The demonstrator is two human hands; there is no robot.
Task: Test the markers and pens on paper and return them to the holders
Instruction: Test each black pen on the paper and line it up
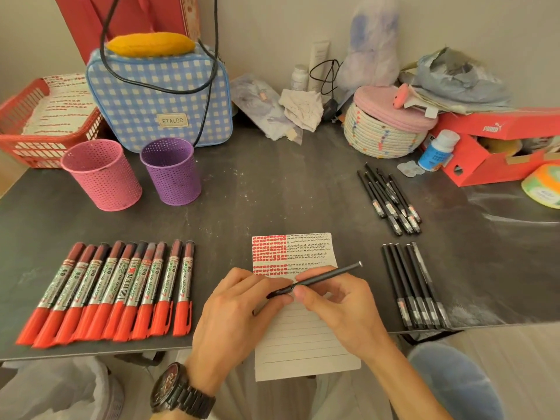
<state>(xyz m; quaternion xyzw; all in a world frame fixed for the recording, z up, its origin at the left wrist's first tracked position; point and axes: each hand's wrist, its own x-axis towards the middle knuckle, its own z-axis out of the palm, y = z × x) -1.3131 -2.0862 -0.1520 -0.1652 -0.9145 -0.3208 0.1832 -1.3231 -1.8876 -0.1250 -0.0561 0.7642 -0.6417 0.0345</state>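
Black pen (327, 275), between both hands, over paper (306, 344)

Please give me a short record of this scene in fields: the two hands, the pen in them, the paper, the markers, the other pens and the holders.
left hand: pinches the dark end of the black pen
right hand: grips the barrel of the same pen
black pen: tilted, above the paper
paper: red marks upper left, black marks upper right, lower lines blank
red markers: capped, side by side, left of the paper
near row of pens: right of the paper
far pile of pens: loose, farther back
pink holder: upright, nothing sticks out
purple holder: upright, nothing sticks out
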